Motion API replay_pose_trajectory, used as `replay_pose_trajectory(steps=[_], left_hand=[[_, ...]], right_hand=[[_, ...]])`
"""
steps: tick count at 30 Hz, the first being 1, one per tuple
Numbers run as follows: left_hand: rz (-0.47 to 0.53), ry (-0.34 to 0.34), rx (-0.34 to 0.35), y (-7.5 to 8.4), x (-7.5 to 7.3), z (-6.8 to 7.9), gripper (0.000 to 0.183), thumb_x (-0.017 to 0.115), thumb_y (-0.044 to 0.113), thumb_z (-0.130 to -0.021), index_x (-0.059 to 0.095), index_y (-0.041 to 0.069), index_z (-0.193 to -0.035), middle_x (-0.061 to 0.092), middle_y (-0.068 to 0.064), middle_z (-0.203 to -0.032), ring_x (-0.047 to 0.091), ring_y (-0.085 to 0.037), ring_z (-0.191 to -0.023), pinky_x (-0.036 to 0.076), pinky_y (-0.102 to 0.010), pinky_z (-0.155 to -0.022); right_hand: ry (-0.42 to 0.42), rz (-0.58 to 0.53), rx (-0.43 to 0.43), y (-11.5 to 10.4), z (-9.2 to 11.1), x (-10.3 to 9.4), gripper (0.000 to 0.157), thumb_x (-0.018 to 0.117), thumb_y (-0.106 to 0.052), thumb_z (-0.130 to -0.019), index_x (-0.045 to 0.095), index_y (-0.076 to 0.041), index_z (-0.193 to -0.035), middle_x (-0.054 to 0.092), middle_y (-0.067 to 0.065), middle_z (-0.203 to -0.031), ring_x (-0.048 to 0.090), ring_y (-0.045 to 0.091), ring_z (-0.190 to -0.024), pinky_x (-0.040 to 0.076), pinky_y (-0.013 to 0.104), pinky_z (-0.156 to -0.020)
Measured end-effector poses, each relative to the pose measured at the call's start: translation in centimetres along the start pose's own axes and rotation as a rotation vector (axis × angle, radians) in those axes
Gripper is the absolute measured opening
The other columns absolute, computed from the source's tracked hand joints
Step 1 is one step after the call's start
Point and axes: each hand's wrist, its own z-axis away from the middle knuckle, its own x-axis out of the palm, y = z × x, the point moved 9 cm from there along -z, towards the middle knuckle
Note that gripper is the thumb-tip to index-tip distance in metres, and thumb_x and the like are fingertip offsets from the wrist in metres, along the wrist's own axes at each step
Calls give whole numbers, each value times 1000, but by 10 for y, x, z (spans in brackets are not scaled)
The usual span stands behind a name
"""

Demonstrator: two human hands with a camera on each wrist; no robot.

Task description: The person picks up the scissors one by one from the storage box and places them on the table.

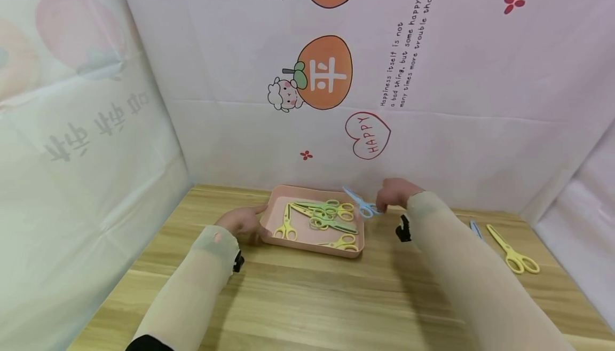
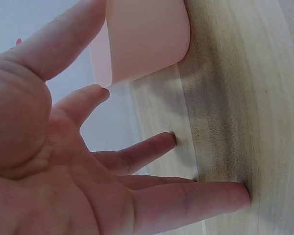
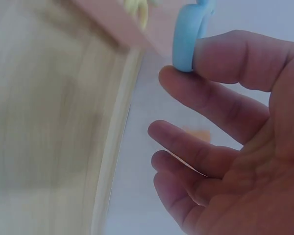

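A pair of blue scissors (image 1: pixel 355 197) hangs over the right end of a pink tray (image 1: pixel 307 246), blades pointing left toward the back wall. My right hand (image 1: pixel 396 193) pinches its handle between thumb and index finger; the right wrist view shows the blue handle loop (image 3: pixel 184 41) there, the other fingers loosely bent. Inside the tray lie several yellow scissors (image 1: pixel 286 227) and green scissors (image 1: pixel 338 226), some overlapping. At the tray's left end, my left hand (image 1: pixel 242 220) has its fingers spread. Its thumb and index finger are at the tray corner (image 2: pixel 149 39), other fingertips on the table.
On the right of the wooden table (image 1: pixel 307 297) lie yellow scissors (image 1: pixel 510 252) and another blue item (image 1: pixel 475 229), partly hidden by my right forearm. A white printed sheet (image 1: pixel 230 142) rises right behind the tray, with more sheeting on both sides.
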Motion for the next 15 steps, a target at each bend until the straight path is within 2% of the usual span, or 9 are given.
replay_pose_trajectory(steps=[3, 5, 8, 12, 15], left_hand=[[-2, -4, 0, 0, 1, 0, 101, 86, 34, -78, 27, 26, -160, 30, -20, -157, 27, -41, -142, 27, -57, -110], [19, -9, -5, -1, 1, 0, 102, 87, 33, -78, 26, 26, -160, 29, -21, -158, 26, -41, -142, 27, -57, -110], [40, -10, -9, 1, 1, 2, 102, 87, 31, -78, 26, 26, -160, 28, -21, -158, 26, -41, -143, 25, -57, -110], [29, -8, -5, 2, 0, 3, 102, 86, 30, -79, 25, 27, -160, 27, -21, -158, 25, -41, -143, 24, -58, -111], [18, -8, -4, 2, 0, 3, 102, 86, 29, -80, 24, 26, -160, 27, -21, -158, 25, -42, -143, 24, -58, -111]], right_hand=[[-5, -16, -24, 21, 3, -9, 18, 69, -6, -63, 63, -2, -79, 58, 18, -98, 46, 28, -83, 44, 38, -68], [-17, 2, -28, 35, 7, -16, 12, 69, -7, -63, 57, -8, -64, 49, 10, -80, 42, 25, -72, 41, 36, -60], [-46, 26, -33, 56, 15, -25, 5, 70, -9, -66, 67, -7, -69, 52, 8, -80, 43, 24, -74, 41, 35, -60], [-85, 55, -16, 80, 25, -33, 2, 65, -6, -69, 67, -6, -68, 50, 6, -76, 39, 22, -68, 37, 33, -58], [-100, 150, -10, 95, 29, -36, 12, 59, -2, -72, 67, -8, -65, 46, 2, -67, 30, 16, -60, 29, 30, -54]])
